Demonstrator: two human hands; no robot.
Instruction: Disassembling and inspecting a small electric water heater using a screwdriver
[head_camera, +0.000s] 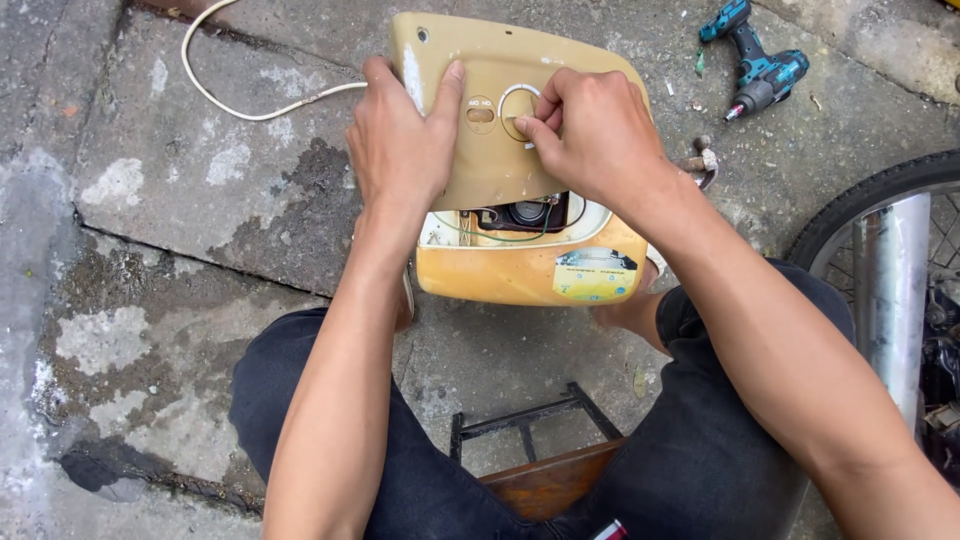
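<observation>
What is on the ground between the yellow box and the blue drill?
In the head view, between the yellow box and the blue drill lies mostly bare concrete, with small scraps.

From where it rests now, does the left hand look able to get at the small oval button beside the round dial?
Probably yes. The left hand lies flat on the yellowed cover, its thumb tip just beside the oval button. Nothing lies between them; the right hand is on the round dial, off to the side.

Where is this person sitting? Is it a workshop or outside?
Probably outdoors, at a street-side repair spot. The ground is cracked, patchy concrete, a cordless drill lies on it, and a bike wheel stands close by. Both hands work on a yellowed appliance.
</observation>
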